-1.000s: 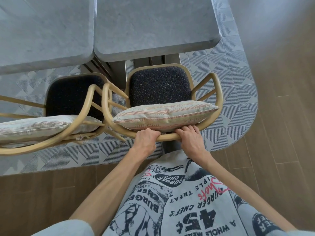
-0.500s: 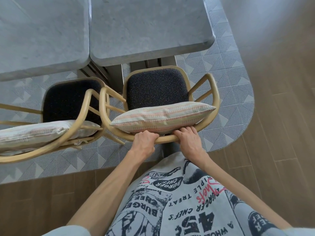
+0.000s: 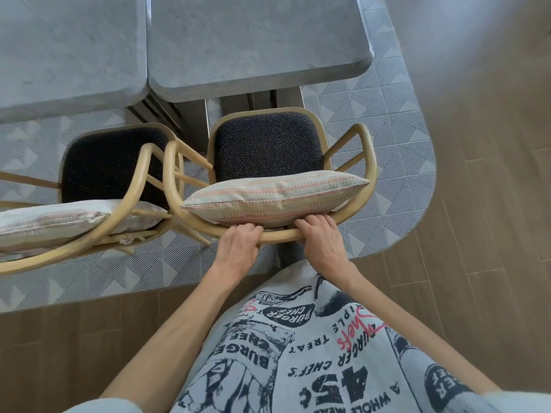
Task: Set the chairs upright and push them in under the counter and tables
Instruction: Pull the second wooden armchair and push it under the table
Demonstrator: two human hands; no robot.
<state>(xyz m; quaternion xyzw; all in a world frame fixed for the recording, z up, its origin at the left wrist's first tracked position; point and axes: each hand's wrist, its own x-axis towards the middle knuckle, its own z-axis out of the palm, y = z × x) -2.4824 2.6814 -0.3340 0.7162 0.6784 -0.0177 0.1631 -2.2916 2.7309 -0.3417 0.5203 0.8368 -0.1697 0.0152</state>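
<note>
Presently: chair (image 3: 265, 150), upright on the rug (image 3: 393, 180), wooden frame, dark seat. The whole seat shows in front of the near edge of the surface (image 3: 253, 40), so it is judged not yet pushed in.

- Cushion (image 3: 274, 198): leans inside the chair back.
- Rail (image 3: 278, 235): curved top of the back, long axis left to right, on the side nearest the person.
- Left hand (image 3: 238, 248) and right hand (image 3: 323, 244): side by side at mid-rail, each gripping it. The fingers (image 3: 313, 223) are curled over the top and held close together; the thumbs are hidden.
- Relation: the chair lies straight ahead of both hands, between them and the surface, and neither hand is plainly nearer. A push would go forward, square to the rail.
- Second chair (image 3: 110, 162): just to the left, its arm close beside the first chair's arm, a possible snag.
- Floor (image 3: 492, 204): wood, beyond the rug.
</note>
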